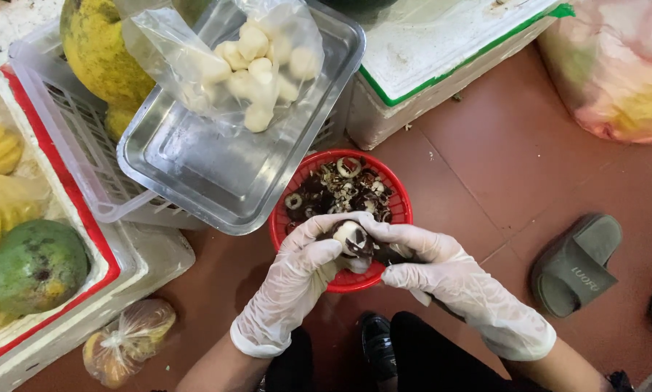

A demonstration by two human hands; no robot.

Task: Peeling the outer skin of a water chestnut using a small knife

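Biggest thing was the white foam box (442, 51) w/ green edge, well ahead & right of the hands. Steel tray (195, 167) sat ahead-left of them, resting on a clear plastic crate (72, 152); in the tray a clear bag of peeled white pieces (257, 62). Far left of the hands: red-rimmed white box (94, 239) w/ a green mango (34, 267) & yellow fruit slices. Right of the hands, well apart, a grey slipper (576, 265) on the red-brown floor. Small tied bag of fruit (126, 341) lay left of the L wrist. Red basket (340, 279) of dark peelings sat directly under & just ahead of both hands. Both gloved: L hand (297, 279) curled round a half-peeled water chestnut (353, 239), dark skin w/ white flesh showing, held over the basket's near rim. R hand (442, 272) closed on a dark-handled knife, mostly hidden, w/ fingertips touching the chestnut
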